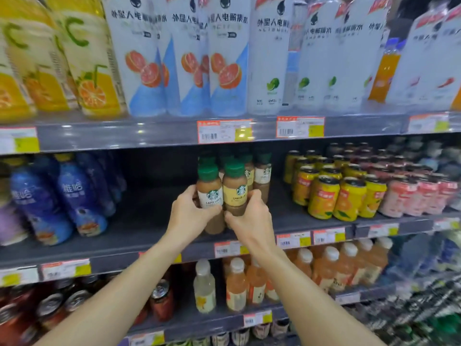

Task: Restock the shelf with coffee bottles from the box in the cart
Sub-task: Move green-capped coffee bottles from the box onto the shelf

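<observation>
Both bare forearms reach up and forward, converging at the wrists, with the left hand (188, 211) and right hand (252, 216) side by side, nearly touching, fingers curled in a grip, thumbs turned inward.

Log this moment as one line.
left hand: grips caffe latte bottle | right hand: grips cheese latte bottle | middle shelf
</observation>
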{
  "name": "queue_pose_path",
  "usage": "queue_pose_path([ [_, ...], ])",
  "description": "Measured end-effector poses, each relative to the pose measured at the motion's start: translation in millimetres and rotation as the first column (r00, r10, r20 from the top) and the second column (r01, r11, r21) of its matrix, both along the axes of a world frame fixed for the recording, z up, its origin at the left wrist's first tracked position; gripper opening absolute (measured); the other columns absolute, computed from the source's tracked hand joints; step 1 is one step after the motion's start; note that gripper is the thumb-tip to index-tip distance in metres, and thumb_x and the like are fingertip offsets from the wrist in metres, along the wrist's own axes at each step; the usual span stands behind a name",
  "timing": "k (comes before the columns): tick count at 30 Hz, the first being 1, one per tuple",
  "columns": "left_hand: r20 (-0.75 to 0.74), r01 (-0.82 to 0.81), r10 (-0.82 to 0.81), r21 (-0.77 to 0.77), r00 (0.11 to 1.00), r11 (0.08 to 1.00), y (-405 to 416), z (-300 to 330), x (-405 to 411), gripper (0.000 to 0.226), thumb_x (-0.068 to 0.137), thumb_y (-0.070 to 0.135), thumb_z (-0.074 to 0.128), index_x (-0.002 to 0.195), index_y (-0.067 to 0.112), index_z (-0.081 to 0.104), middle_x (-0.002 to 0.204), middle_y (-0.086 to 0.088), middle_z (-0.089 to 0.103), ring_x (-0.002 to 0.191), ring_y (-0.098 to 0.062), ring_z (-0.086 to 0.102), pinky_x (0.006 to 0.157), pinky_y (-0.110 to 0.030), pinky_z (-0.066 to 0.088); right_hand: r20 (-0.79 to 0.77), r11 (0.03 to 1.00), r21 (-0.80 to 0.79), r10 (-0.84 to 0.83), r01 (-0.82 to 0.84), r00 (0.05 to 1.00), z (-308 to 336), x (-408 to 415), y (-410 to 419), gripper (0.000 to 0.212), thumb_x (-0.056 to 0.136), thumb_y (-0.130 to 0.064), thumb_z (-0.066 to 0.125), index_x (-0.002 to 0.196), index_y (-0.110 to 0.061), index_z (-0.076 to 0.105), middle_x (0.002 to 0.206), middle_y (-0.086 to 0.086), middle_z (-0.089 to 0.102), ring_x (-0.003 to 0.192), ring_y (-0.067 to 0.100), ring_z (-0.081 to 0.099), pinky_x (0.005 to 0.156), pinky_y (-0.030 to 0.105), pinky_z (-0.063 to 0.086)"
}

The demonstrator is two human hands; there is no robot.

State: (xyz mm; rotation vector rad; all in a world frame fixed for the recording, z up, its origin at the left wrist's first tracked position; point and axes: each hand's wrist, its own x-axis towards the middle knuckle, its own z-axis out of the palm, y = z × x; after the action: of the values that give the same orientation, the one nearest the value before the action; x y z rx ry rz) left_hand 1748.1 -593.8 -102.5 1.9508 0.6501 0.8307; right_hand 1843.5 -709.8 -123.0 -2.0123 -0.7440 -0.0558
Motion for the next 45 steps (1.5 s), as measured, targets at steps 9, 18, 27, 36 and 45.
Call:
queue_pose_path([
  [9, -0.029, 0.004, -0.005, -0.031, 1.000, 1.000, 16.6, -12.5, 11.4, 0.033, 0.071, 0.017, 0.081, 0.098, 0.026, 0.065, 0.089, 0.011, 0.071, 0.083, -0.001, 0.066, 0.069, -0.020, 0.051, -0.029, 1.000, -0.005, 0.001, -0.001, 1.000, -19.3, 11.3, 18.1, 0.045, 0.076, -0.031, 0.078, 0.100, -0.023, 0.040, 0.100, -0.003, 0.061, 0.093, 0.015, 0.061, 0.074, 0.028, 0.050],
  [18, -0.043, -0.013, 0.011, -0.056, 0.999, 0.998, 13.9, -32.7, 17.8, 0.053, 0.069, 0.022, 0.086, 0.110, 0.028, 0.053, 0.094, 0.022, 0.062, 0.089, 0.007, 0.060, 0.070, -0.010, 0.046, -0.088, 1.000, -0.023, -0.016, 0.014, 0.996, -36.5, 21.7, 24.2, 0.047, 0.079, -0.035, 0.076, 0.110, -0.023, 0.043, 0.109, -0.002, 0.061, 0.102, 0.017, 0.060, 0.084, 0.036, 0.053],
  [27, -0.154, -0.099, 0.108, 0.064, 0.982, 0.993, 11.9, -52.5, 22.2, 0.045, 0.070, 0.026, 0.085, 0.105, 0.020, 0.057, 0.100, 0.006, 0.066, 0.091, -0.010, 0.062, 0.066, -0.011, 0.043, -0.079, 0.989, -0.145, -0.051, 0.040, 0.996, -44.4, 42.4, 9.8, 0.047, 0.075, -0.037, 0.079, 0.100, -0.021, 0.042, 0.105, 0.000, 0.061, 0.098, 0.020, 0.061, 0.076, 0.032, 0.051],
  [36, -0.301, -0.057, 0.097, 0.136, 0.949, 0.989, 19.5, -42.8, 32.8, 0.052, 0.068, 0.031, 0.085, 0.113, 0.016, 0.063, 0.105, 0.000, 0.070, 0.100, -0.019, 0.064, 0.079, -0.028, 0.050, -0.105, 0.959, -0.221, -0.206, 0.179, 0.973, -31.3, 112.3, -20.1, 0.054, 0.073, -0.032, 0.080, 0.105, -0.012, 0.042, 0.109, 0.012, 0.062, 0.099, 0.033, 0.062, 0.078, 0.039, 0.052],
  [45, -0.332, -0.053, 0.093, 0.126, 0.939, 0.991, 17.4, -40.4, 35.0, 0.054, 0.069, 0.028, 0.086, 0.115, 0.014, 0.062, 0.108, -0.003, 0.070, 0.103, -0.021, 0.064, 0.087, -0.035, 0.053, -0.157, 0.954, -0.271, -0.175, 0.128, 0.972, -21.7, 127.9, 0.1, 0.068, 0.071, -0.031, 0.083, 0.119, -0.005, 0.042, 0.117, 0.016, 0.060, 0.107, 0.035, 0.060, 0.081, 0.037, 0.049],
])
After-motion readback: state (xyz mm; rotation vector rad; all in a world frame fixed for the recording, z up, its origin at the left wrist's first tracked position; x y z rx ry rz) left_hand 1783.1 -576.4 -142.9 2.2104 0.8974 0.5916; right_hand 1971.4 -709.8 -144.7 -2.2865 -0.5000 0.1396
